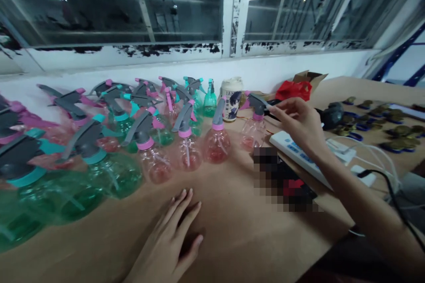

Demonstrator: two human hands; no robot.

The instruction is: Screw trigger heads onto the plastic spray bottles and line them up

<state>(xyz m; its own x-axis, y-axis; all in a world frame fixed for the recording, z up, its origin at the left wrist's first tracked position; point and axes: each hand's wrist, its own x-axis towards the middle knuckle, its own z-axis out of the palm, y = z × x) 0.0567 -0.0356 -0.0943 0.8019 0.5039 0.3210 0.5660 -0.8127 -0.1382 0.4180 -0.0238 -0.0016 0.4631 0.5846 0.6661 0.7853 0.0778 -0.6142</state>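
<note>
My left hand [174, 234] lies on the brown tabletop with its fingers stretched out, holding nothing. With thumb and fingers pinched, my right hand [300, 119] grips the end of the grey trigger head on a pink spray bottle [253, 135]. That bottle is upright, with a pink collar and a clear pinkish body. Just left of it stands another pink spray bottle [217, 145], followed by a smaller-looking pink spray bottle [189, 152]. Larger in view at the left are green spray bottles [114, 174] with grey and turquoise heads.
Behind the bottles stands a printed can [231, 101] by the wall. A white power strip [299, 154] with cables lies under my right forearm, beside a dark, partly pixelated object [292, 181]. Farther right are a red bag [294, 91], a cardboard box [312, 78] and several brass-coloured parts [400, 135].
</note>
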